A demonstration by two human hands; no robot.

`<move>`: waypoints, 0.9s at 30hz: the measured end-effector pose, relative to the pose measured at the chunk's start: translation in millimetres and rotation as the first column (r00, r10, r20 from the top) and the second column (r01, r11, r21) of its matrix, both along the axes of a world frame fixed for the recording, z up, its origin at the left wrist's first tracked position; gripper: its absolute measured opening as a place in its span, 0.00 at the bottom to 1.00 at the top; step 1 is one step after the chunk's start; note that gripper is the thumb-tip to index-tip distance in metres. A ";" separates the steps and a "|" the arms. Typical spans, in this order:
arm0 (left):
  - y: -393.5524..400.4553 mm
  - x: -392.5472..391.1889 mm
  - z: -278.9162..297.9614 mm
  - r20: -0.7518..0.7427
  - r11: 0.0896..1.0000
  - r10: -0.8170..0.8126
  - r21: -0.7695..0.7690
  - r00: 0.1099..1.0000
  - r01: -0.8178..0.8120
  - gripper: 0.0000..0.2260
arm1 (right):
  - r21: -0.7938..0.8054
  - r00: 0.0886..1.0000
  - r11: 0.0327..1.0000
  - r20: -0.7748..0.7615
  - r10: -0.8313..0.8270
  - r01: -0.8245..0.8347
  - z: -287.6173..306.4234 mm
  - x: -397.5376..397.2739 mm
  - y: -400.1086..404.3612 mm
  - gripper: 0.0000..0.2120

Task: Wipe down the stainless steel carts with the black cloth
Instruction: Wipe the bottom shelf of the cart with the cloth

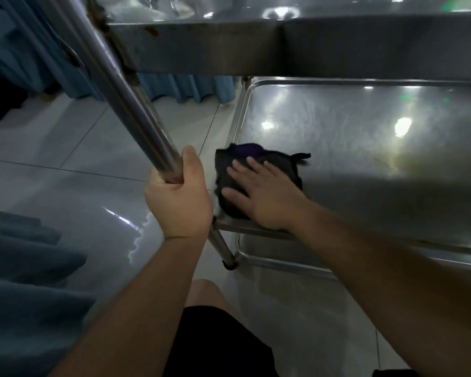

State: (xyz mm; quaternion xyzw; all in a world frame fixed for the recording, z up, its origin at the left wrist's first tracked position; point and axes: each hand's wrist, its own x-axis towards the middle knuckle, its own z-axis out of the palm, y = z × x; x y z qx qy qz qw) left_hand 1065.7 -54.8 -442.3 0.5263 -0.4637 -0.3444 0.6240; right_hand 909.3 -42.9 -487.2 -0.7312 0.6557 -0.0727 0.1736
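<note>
My left hand (178, 197) has its grip clamped on the cart's post (136, 115). My right hand (267, 197), fingers flat, presses the black cloth (259, 161) into the middle shelf's (365, 131) near-left corner. I'd use even pressure and overlapping strokes outward.

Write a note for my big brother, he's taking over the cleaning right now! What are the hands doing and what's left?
Left hand grips the cart's upright post.
Right hand presses flat on the black cloth.
The cloth lies at the near left corner of the lower shelf.
Done: can't tell how much is wiped; the shelf shows streaks.
Left: the rest of that shelf, the top shelf, the posts.
</note>
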 end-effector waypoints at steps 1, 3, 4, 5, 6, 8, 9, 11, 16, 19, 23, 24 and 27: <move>0.2 0.5 -0.7 0.008 1.000 -0.001 -0.006 1.000 0.001 0.17 | 0.003 0.998 0.999 0.047 0.051 -0.051 -1.8 -0.8 13.9 0.40; 0.5 0.9 -2.4 0.008 1.000 -0.017 -0.011 1.000 0.017 0.17 | -0.019 0.995 0.996 0.034 0.093 -0.093 -4.6 -19.4 31.8 0.35; 0.2 1.4 -3.4 0.004 1.000 -0.025 -0.007 1.000 0.025 0.18 | -0.049 0.996 0.996 -0.029 0.080 -0.081 -5.2 -34.4 31.5 0.34; 0.0 1.7 -4.3 -0.002 1.000 -0.031 -0.002 1.000 0.031 0.18 | -0.076 0.995 0.996 -0.091 0.031 -0.038 -5.2 -51.0 25.3 0.33; 0.1 1.4 -4.6 -0.008 0.999 -0.035 0.004 0.999 0.035 0.17 | -0.104 0.991 0.994 -0.130 -0.045 0.032 -4.4 -67.5 14.7 0.33; 1.4 0.4 -3.7 -0.022 1.000 -0.030 0.007 0.999 0.030 0.16 | -0.131 0.967 0.972 -0.145 -0.212 0.193 -3.2 -94.6 -17.2 0.34; 2.1 -0.1 -2.7 -0.032 1.000 -0.023 0.005 0.999 0.023 0.15 | -0.110 0.949 0.960 -0.155 -0.274 0.259 -3.5 -102.3 -35.2 0.35; 2.2 -0.2 -1.9 -0.054 1.000 -0.022 -0.004 0.998 0.022 0.14 | -0.043 0.919 0.938 -0.186 -0.347 0.345 -6.5 -105.8 -71.2 0.39; 1.2 0.0 -2.1 -0.076 0.999 -0.046 -0.010 0.996 0.045 0.14 | -0.016 0.924 0.936 -0.155 -0.349 0.351 -6.1 -80.9 -127.8 0.38; 0.8 -0.7 -1.3 -0.079 0.999 -0.039 -0.015 0.996 0.038 0.14 | -0.032 0.952 0.968 -0.171 -0.252 0.250 -6.1 -61.1 -127.2 0.37; 0.9 -1.7 0.3 -0.065 1.000 -0.017 -0.006 0.998 0.017 0.14 | -0.057 0.972 0.984 -0.160 -0.174 0.167 -11.0 -33.4 -101.1 0.37; 1.6 -1.7 1.2 -0.063 1.000 -0.021 -0.003 0.998 0.021 0.13 | -0.056 0.973 0.986 -0.162 -0.165 0.158 -11.4 -27.0 -93.3 0.37; 2.9 -0.6 2.5 -0.061 0.999 -0.042 0.015 0.997 0.043 0.13 | -0.036 0.977 0.992 -0.170 -0.127 0.123 -12.6 -8.2 -62.8 0.38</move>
